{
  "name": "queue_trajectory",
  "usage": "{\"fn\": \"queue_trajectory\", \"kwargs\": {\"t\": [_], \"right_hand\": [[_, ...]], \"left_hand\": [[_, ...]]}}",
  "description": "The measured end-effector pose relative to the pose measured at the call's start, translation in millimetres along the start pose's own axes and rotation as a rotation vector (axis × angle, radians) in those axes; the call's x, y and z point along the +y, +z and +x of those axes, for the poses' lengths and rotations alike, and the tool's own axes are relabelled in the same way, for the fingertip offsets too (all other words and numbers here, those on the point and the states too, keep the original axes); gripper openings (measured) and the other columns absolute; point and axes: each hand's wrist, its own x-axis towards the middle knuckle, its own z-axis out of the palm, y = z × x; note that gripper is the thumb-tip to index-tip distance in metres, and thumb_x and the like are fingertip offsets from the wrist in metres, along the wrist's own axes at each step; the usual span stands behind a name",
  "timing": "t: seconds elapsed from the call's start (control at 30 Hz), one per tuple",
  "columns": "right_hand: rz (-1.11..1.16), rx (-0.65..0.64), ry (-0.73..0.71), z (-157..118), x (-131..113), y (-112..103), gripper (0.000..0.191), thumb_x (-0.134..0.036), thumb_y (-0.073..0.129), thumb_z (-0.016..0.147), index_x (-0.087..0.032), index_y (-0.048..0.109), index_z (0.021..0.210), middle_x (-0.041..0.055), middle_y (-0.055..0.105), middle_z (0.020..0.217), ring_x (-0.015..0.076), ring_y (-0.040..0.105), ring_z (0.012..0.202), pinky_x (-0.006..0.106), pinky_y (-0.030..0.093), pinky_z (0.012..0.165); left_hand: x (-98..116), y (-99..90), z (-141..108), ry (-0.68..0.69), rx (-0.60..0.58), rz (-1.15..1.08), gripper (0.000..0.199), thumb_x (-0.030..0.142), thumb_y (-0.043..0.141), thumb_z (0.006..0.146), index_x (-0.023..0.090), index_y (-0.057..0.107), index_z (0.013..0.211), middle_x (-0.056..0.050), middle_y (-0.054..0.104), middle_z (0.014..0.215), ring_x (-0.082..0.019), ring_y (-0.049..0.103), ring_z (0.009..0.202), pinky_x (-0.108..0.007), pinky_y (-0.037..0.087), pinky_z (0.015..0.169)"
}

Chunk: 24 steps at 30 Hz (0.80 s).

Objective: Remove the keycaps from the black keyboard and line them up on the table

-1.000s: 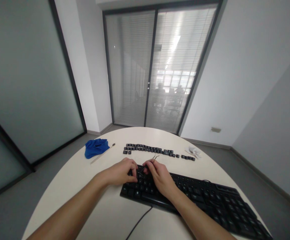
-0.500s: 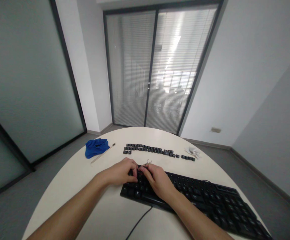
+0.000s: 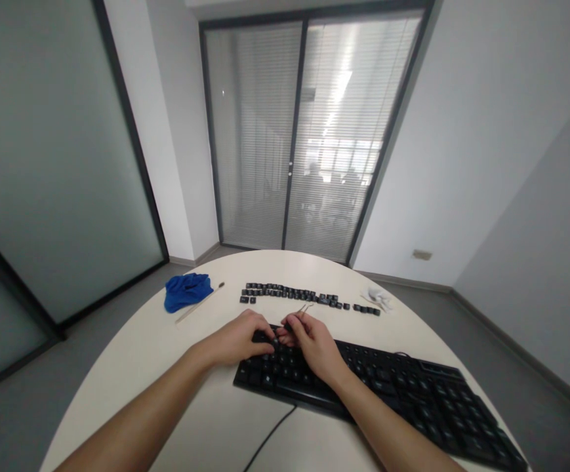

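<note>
The black keyboard (image 3: 387, 380) lies slantwise across the front of the table. Over its upper left keys is my left hand (image 3: 243, 337), thumb and forefinger apart, with no object visible between them. Close beside it, my right hand (image 3: 311, 341) is closed above the keys. Two thin bent wire ends of a wire keycap puller (image 3: 305, 308) stick out past its fingers. A small dark piece, perhaps a keycap, shows at the right thumb tip, but I cannot make it out clearly. Loose black keycaps (image 3: 285, 292) lie in rows behind the keyboard.
A blue cloth (image 3: 186, 293) lies at the left, with a thin wooden-handled brush (image 3: 200, 303) beside it. Crumpled white material (image 3: 379, 298) sits at the right rear. The keyboard's cable (image 3: 269, 436) runs toward the table's front. A round table edge curves around everything.
My right hand has lifted and turned slightly away from my left hand, and the wire ends now point up to the right. The left hand has stayed at the keys.
</note>
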Motion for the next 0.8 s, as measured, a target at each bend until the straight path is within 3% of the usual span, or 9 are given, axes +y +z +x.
{"fn": "queue_trajectory", "kwargs": {"t": [0.17, 0.3, 0.6, 0.8], "right_hand": [[0.110, 0.040, 0.033, 3.9, 3.5, -1.4, 0.042, -0.058, 0.056, 0.085, -0.018, 0.065, 0.093, 0.0071, 0.073, 0.083, 0.0198, 0.071, 0.074, 0.034, 0.057, 0.075], [0.159, 0.106, 0.037, 5.3, 1.6, -4.8, 0.047, -0.060, 0.056, 0.085, -0.016, 0.064, 0.099, 0.0085, 0.074, 0.085, 0.0193, 0.071, 0.077, 0.034, 0.057, 0.076], [-0.006, 0.120, -0.102, 5.4, -0.6, -10.5, 0.045, -0.057, 0.051, 0.090, -0.016, 0.069, 0.099, 0.0083, 0.072, 0.094, 0.0226, 0.067, 0.091, 0.034, 0.051, 0.081], [0.080, 0.135, -0.094, 5.7, -0.2, -9.5, 0.042, -0.056, 0.052, 0.090, -0.017, 0.067, 0.096, 0.0079, 0.072, 0.090, 0.0227, 0.068, 0.085, 0.034, 0.052, 0.077]], "left_hand": [[0.9, 1.0, 1.9, -0.003, 0.038, -0.042, 0.021, 0.034, 0.067, 0.081, 0.022, 0.073, 0.097, -0.004, 0.071, 0.102, -0.024, 0.058, 0.101, -0.033, 0.040, 0.093], [5.2, 3.7, 6.9, -0.004, 0.092, -0.220, 0.021, 0.031, 0.062, 0.084, 0.021, 0.072, 0.100, -0.004, 0.073, 0.103, -0.022, 0.063, 0.098, -0.032, 0.044, 0.093], [18.3, 19.2, 14.3, -0.070, 0.200, -0.422, 0.023, 0.027, 0.059, 0.085, 0.017, 0.069, 0.103, -0.006, 0.073, 0.102, -0.022, 0.065, 0.096, -0.034, 0.046, 0.092], [13.5, 19.1, 18.7, -0.090, 0.155, -0.669, 0.033, 0.041, 0.059, 0.085, 0.015, 0.069, 0.102, -0.008, 0.072, 0.102, -0.022, 0.065, 0.092, -0.036, 0.047, 0.088]]}}
